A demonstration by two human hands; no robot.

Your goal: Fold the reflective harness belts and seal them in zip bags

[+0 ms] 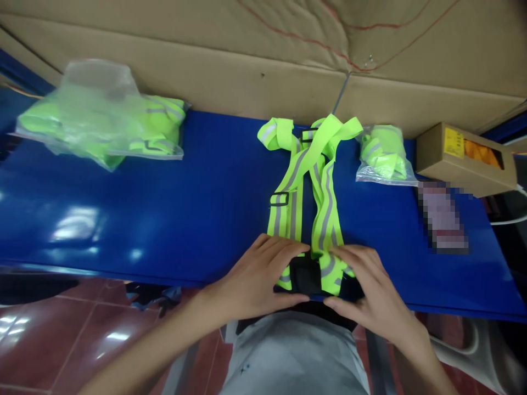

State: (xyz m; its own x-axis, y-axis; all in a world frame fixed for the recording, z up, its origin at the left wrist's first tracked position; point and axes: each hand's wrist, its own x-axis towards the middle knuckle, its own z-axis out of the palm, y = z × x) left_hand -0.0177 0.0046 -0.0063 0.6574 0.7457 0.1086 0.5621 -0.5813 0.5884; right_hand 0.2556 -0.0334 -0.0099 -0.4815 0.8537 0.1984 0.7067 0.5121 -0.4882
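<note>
Head view: neon harness pinched at the near edge of the bench.
Left hand and right hand each have a loose grip, thumb under and fingers over, on its black band; a lopsided pull could skew the long straps or drag them off the glossy edge.

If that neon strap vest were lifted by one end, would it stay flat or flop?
Probably flop: the reflective strap vest lies in loose, twisted loops on the blue table. Likely light, being thin webbing. The table's gloss suggests it would slide easily when pushed.
</note>
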